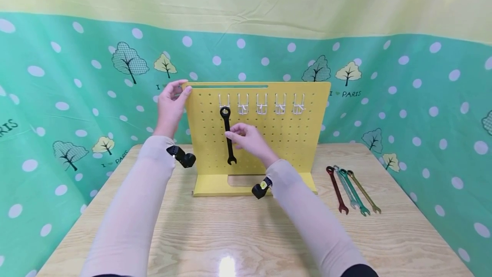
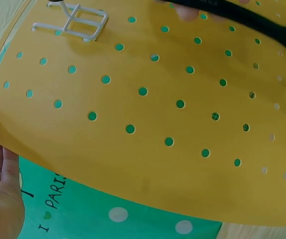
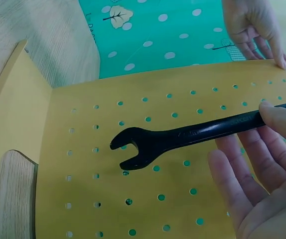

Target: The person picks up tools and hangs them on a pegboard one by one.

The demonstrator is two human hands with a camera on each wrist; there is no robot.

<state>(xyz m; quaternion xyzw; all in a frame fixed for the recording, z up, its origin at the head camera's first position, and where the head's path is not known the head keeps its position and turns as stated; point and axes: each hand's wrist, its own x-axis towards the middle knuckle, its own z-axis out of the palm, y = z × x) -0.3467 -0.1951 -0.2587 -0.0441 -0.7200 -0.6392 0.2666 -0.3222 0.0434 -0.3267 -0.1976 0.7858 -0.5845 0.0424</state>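
A black combination wrench [image 1: 227,124] stands nearly upright in front of the yellow pegboard [image 1: 284,153], ring end up and open end down. My right hand [image 1: 250,141] pinches its shaft between thumb and fingers. In the head view the ring end overlaps the leftmost white wire hook [image 1: 224,97]. In the right wrist view the wrench's open jaw [image 3: 135,148] points away from the hand, in front of the holes. My left hand [image 1: 171,109] grips the board's upper left corner, thumb on the front and fingers behind the edge.
Several more white hooks [image 1: 262,104] run in a row along the upper board. On the table's right lie a red wrench [image 1: 337,189], a silver one [image 1: 347,188], a green one [image 1: 354,192] and a gold one [image 1: 364,191]. A patterned curtain [image 1: 423,97] hangs behind the table [image 1: 192,234].
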